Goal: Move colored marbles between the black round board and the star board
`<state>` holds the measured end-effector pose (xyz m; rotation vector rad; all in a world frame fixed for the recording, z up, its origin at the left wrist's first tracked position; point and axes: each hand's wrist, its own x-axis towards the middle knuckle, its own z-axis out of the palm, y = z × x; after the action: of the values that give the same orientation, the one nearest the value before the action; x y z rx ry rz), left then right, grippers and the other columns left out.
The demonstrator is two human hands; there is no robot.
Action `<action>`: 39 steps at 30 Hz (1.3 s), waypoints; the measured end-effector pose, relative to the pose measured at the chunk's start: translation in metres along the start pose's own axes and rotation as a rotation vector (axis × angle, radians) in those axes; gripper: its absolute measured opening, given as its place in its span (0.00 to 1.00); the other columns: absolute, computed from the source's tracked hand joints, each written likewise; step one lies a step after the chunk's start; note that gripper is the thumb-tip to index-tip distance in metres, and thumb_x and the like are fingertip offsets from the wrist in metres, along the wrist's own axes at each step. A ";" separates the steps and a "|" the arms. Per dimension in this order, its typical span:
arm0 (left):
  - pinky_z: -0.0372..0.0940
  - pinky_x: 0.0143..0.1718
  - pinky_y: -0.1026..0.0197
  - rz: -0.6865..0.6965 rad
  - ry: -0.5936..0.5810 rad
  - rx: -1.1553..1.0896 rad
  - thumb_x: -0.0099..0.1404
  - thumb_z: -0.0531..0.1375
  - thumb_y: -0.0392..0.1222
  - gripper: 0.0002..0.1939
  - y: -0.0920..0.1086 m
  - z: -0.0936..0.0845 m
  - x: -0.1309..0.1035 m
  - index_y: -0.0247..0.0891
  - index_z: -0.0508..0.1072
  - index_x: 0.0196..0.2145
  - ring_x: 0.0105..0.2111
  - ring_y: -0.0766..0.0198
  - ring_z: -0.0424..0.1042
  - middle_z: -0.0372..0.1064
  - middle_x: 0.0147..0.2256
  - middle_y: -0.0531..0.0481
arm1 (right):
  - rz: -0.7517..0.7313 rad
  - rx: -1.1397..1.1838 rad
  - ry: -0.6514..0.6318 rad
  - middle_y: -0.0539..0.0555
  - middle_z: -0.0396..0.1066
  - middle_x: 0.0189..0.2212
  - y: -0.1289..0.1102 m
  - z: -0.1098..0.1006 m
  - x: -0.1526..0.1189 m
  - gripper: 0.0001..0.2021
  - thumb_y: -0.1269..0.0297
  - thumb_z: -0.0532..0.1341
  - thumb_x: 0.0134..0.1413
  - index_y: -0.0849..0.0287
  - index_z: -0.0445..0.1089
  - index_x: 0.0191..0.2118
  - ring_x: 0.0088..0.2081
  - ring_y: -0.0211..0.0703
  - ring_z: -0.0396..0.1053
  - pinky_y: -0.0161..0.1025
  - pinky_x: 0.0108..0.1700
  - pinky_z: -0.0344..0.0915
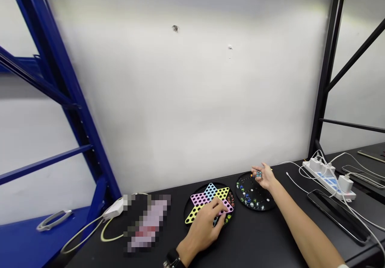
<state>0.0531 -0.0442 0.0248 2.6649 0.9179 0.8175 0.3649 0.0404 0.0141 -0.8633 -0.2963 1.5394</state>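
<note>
My left hand (207, 222) is over a Chinese checkers board (207, 196), a star with pink, yellow and blue points full of round holes. Its fingers are bent, with thumb and index finger apart near the right pink point, and I see nothing between them. My right hand (264, 177) is turned palm up, cupped around blue marbles (258, 174). Below it lies a round black tray (258, 197) with blue, green and white marbles scattered in it. Orange-brown marbles (230, 199) and yellow-green marbles (227, 218) sit along the board's right rim.
On the right stands a white power strip (329, 181) with chargers and cables, beside a black phone (338, 216). To the left are a blurred-out pinkish item (152, 224) and a white adapter (114, 209). A white wall (195, 107) rises behind the black table.
</note>
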 end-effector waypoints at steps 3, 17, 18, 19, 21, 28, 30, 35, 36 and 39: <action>0.66 0.39 0.58 0.004 0.002 -0.001 0.71 0.51 0.37 0.09 0.000 0.000 0.000 0.43 0.71 0.40 0.37 0.59 0.71 0.70 0.40 0.47 | -0.026 0.039 0.051 0.63 0.73 0.30 0.000 -0.002 0.001 0.22 0.52 0.43 0.69 0.65 0.63 0.49 0.26 0.43 0.72 0.31 0.19 0.66; 0.65 0.38 0.60 0.042 0.048 0.003 0.69 0.53 0.34 0.09 -0.001 0.001 -0.001 0.43 0.72 0.40 0.37 0.60 0.71 0.70 0.39 0.50 | -0.059 0.112 0.074 0.57 0.69 0.27 -0.016 -0.024 0.003 0.19 0.54 0.43 0.69 0.61 0.63 0.44 0.18 0.37 0.65 0.30 0.13 0.61; 0.64 0.38 0.60 0.046 0.050 0.005 0.69 0.53 0.34 0.09 -0.001 0.001 -0.001 0.43 0.72 0.39 0.36 0.60 0.71 0.70 0.39 0.50 | -0.051 0.086 0.069 0.53 0.67 0.23 -0.017 -0.026 0.003 0.17 0.56 0.43 0.69 0.61 0.64 0.41 0.14 0.33 0.58 0.27 0.10 0.52; 0.64 0.37 0.60 0.047 0.052 0.006 0.69 0.53 0.34 0.08 -0.001 0.001 0.000 0.43 0.72 0.39 0.36 0.60 0.71 0.70 0.38 0.50 | -0.051 0.069 0.064 0.50 0.63 0.20 -0.019 -0.028 0.003 0.16 0.58 0.44 0.68 0.61 0.63 0.37 0.12 0.30 0.52 0.26 0.09 0.46; 0.64 0.37 0.60 0.048 0.053 0.011 0.68 0.54 0.34 0.08 -0.002 0.002 0.000 0.43 0.72 0.39 0.36 0.60 0.72 0.70 0.38 0.50 | -0.075 0.057 0.068 0.46 0.59 0.18 -0.022 -0.030 0.003 0.15 0.61 0.45 0.68 0.60 0.62 0.33 0.11 0.28 0.45 0.26 0.09 0.41; 0.65 0.36 0.61 0.080 0.094 0.018 0.68 0.54 0.34 0.08 -0.004 0.004 0.000 0.42 0.72 0.38 0.35 0.61 0.71 0.70 0.38 0.50 | -0.278 -0.007 0.182 0.41 0.52 0.13 -0.023 -0.033 0.006 0.14 0.60 0.48 0.66 0.56 0.56 0.27 0.12 0.28 0.48 0.26 0.12 0.44; 0.65 0.36 0.61 0.111 0.179 0.008 0.68 0.53 0.33 0.08 -0.004 0.004 0.001 0.41 0.72 0.37 0.34 0.62 0.71 0.70 0.36 0.49 | -0.336 -0.048 0.218 0.39 0.49 0.12 -0.014 -0.028 0.010 0.14 0.58 0.53 0.63 0.55 0.54 0.27 0.11 0.28 0.47 0.26 0.12 0.41; 0.65 0.35 0.61 0.166 0.507 0.015 0.67 0.54 0.32 0.07 -0.006 -0.003 0.003 0.39 0.71 0.35 0.32 0.62 0.70 0.68 0.32 0.49 | -0.432 -0.186 0.111 0.37 0.45 0.11 0.028 0.010 0.013 0.16 0.54 0.59 0.57 0.54 0.53 0.25 0.12 0.29 0.44 0.29 0.14 0.39; 0.65 0.34 0.61 0.175 0.542 0.019 0.67 0.54 0.32 0.07 -0.006 -0.004 0.003 0.39 0.71 0.35 0.32 0.63 0.69 0.67 0.32 0.49 | -0.452 -0.259 0.045 0.37 0.44 0.11 0.040 0.023 0.013 0.17 0.52 0.60 0.56 0.53 0.53 0.25 0.12 0.29 0.44 0.29 0.14 0.38; 0.65 0.34 0.61 0.189 0.575 0.020 0.67 0.54 0.32 0.07 -0.007 -0.008 0.002 0.39 0.70 0.34 0.31 0.63 0.68 0.66 0.31 0.50 | -0.489 -0.521 -0.101 0.38 0.43 0.11 0.077 0.065 0.020 0.22 0.44 0.58 0.55 0.53 0.52 0.22 0.13 0.30 0.42 0.32 0.16 0.36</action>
<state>0.0463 -0.0375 0.0292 2.5957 0.7818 1.6810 0.2654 0.0639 0.0019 -1.0192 -0.9400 1.0568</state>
